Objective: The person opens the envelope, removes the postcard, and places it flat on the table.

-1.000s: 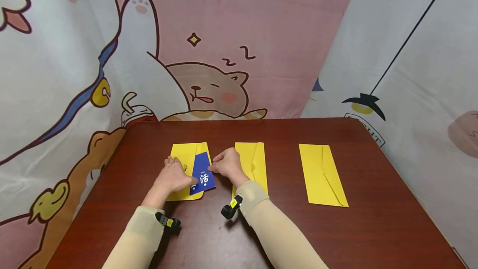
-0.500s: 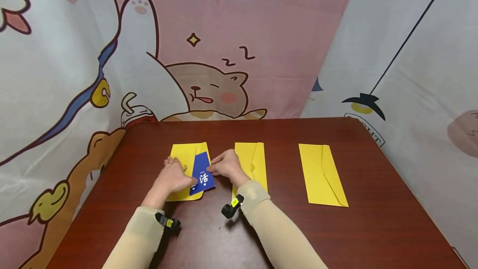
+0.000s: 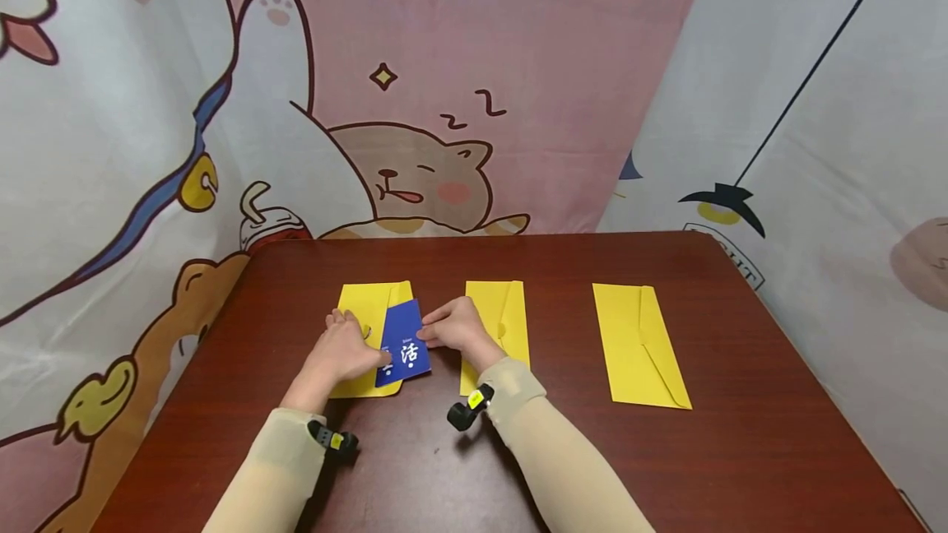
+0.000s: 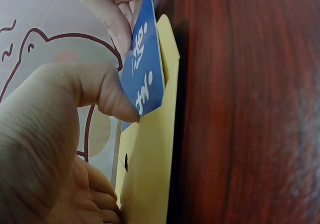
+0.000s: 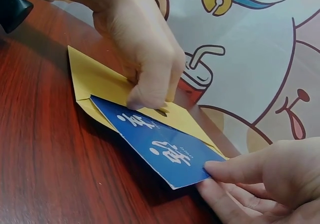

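Seemingly, the blue card [image 3: 404, 340] sits partly inside the leftmost yellow envelope [image 3: 361, 297].

Behind the reddish-brown table [image 3: 741, 467], a cartoon-printed cloth [image 3: 578, 89] is seen; a brown animal [image 3: 429, 175] is pictured beyond the table's far edge, a yellow duck [image 3: 99, 397] to its left.

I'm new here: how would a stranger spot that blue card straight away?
On the reddish-brown table, find the leftmost yellow envelope, under the person's left hand. The blue card juts past its right edge, pinched by the right hand. Being blue with white lettering sets it apart from all three yellow envelopes.
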The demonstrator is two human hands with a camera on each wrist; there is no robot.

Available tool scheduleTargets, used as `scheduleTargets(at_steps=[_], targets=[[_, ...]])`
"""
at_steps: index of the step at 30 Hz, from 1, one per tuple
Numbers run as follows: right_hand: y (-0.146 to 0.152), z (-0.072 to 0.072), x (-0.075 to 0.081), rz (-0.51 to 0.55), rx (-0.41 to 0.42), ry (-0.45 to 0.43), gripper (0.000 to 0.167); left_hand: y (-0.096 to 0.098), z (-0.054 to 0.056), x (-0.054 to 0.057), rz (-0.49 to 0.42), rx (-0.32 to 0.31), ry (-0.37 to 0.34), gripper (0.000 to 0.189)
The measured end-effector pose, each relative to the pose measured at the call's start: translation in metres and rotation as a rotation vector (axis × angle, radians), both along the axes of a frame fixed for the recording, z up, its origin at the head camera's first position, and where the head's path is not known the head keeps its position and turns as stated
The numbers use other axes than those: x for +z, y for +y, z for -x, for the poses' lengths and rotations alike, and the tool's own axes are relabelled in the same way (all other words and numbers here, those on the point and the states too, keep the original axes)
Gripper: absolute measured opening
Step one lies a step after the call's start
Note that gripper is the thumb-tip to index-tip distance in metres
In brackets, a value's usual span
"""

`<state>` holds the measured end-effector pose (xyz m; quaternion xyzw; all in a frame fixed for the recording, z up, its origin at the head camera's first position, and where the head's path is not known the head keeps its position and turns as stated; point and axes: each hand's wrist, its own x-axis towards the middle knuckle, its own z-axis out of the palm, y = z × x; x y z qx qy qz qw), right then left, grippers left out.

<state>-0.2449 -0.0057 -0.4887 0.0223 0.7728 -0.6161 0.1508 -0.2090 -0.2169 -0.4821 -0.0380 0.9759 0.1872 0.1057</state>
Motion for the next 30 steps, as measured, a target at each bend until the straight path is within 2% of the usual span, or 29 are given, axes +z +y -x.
scheduleTargets(at_steps=[15,30], targets=[[0.017,-0.001,0.004,0.074,-0.005,-0.048,0.017,-0.001,0.0,-0.003,0.004,-0.002,-0.008,0.122],[0.048,-0.001,0.007,0.123,-0.069,-0.021,0.017,0.001,-0.002,-0.001,0.014,-0.011,-0.006,0.12]])
